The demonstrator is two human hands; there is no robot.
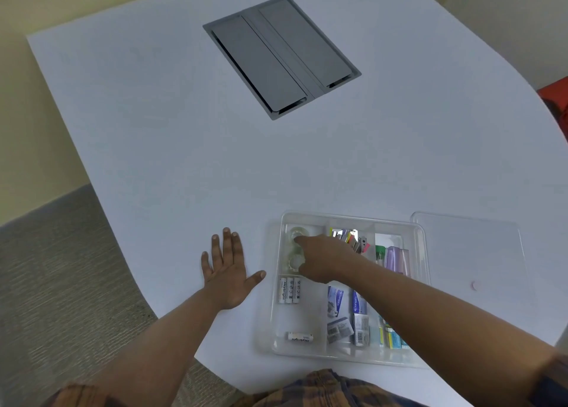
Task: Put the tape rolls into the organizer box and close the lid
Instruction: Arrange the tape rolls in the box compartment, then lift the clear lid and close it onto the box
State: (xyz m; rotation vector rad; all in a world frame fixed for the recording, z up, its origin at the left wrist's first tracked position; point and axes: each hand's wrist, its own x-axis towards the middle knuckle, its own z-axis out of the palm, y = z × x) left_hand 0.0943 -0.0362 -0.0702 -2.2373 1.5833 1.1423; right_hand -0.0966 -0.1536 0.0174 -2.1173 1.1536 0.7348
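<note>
A clear plastic organizer box [422,253] lies open on the white table near me. In its far left compartment sit clear tape rolls: one [297,232] at the far end, another [294,262] closer to me. My right hand [329,260] reaches into that compartment, fingertips touching the rolls; whether it grips one I cannot tell. My left hand [229,268] rests flat on the table just left of the box, fingers spread. The clear lid [470,249] lies on the table right of the box.
Other compartments hold white batteries [289,289], binder clips [350,239], small printed packets [344,314] and purple items [396,257]. A grey cable hatch [281,56] is set into the table farther away. The table edge curves at left above grey carpet.
</note>
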